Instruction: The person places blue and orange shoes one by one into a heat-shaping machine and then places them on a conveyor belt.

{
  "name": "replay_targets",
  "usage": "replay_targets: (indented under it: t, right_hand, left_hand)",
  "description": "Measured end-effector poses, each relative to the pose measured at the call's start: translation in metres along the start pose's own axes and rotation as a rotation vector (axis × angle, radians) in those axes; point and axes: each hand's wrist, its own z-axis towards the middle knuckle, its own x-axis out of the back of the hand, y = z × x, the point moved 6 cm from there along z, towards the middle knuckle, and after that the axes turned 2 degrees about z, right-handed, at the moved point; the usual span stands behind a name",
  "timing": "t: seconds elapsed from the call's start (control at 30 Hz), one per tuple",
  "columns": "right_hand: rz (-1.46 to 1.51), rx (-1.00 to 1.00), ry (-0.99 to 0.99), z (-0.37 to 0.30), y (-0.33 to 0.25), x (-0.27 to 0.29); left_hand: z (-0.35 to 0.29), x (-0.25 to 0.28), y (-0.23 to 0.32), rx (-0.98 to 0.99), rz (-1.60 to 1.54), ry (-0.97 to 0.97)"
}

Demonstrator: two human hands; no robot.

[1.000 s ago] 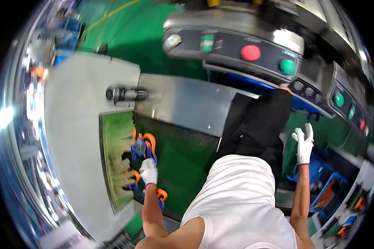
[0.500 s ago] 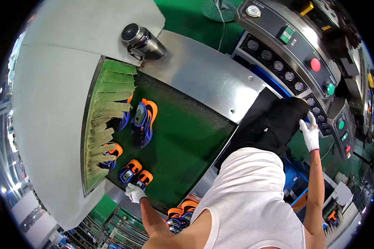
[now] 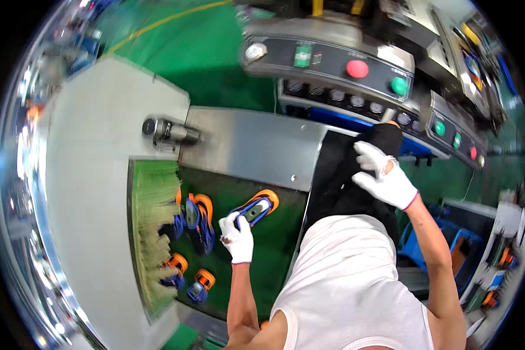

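Observation:
My left hand, in a white glove, grips the near end of an orange and blue shoe that lies on the green belt. Two more shoes of the same kind lie side by side just left of that hand. Another two rest nearer me, by the green bristle curtain. My right hand, also gloved, has its fingers spread over black fabric just under the control panel's edge. It holds nothing.
A grey machine housing with a small cylinder motor covers the belt's left end. A steel plate lies behind the belt. The control panel carries a red button and a green button. Blue crates stand at the right.
My left hand has gone from the belt's near edge up onto the belt and taken hold of a shoe. My right hand has dropped from the panel buttons to the black fabric.

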Motion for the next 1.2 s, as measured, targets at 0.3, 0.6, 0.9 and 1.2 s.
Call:
replay_targets:
  t: [0.3,0.6,0.9,1.2]
  right_hand:
    - [-0.594,0.224,0.546,-0.021,-0.066,0.015]
    - [0.465,-0.251,0.930,-0.196,0.131,0.089]
    - [1.428,-0.488,1.285,-0.277,0.158,0.053]
    - [1.600,-0.771,1.243,-0.273,0.233,0.059]
  left_hand:
    - [0.031,-0.012,0.353,-1.098,-0.391,-0.319]
    - [-0.077,-0.041,0.647,-1.871,-0.455,-0.535]
    - [0.056,-0.289,0.856,-1.180,-0.238,-0.538]
    - [0.113,-0.427,0.956,-1.041,-0.440,-0.546]
